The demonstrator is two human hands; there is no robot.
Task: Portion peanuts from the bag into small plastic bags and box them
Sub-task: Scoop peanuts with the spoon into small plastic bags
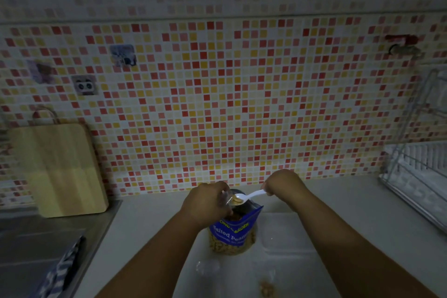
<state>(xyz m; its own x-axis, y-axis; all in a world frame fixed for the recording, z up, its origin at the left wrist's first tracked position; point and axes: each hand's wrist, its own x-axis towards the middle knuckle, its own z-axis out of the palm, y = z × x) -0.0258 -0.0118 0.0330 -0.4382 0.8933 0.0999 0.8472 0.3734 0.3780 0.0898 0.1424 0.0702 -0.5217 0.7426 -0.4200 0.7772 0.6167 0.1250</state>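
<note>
Both bare forearms reach forward, converging; the left hand (207, 201) is curled closed, the right hand (283, 182) pinched shut, knuckles up.

Dim, underexposed, soft focus, curved edges

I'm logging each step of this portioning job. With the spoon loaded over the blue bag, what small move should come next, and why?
Probably tip the white spoon toward the left hand. Its bowl already holds peanuts and hangs above the open blue peanut bag, held by the right hand. The left hand pinches what looks like a small clear plastic bag right beside the bowl, though it is dim.
</note>
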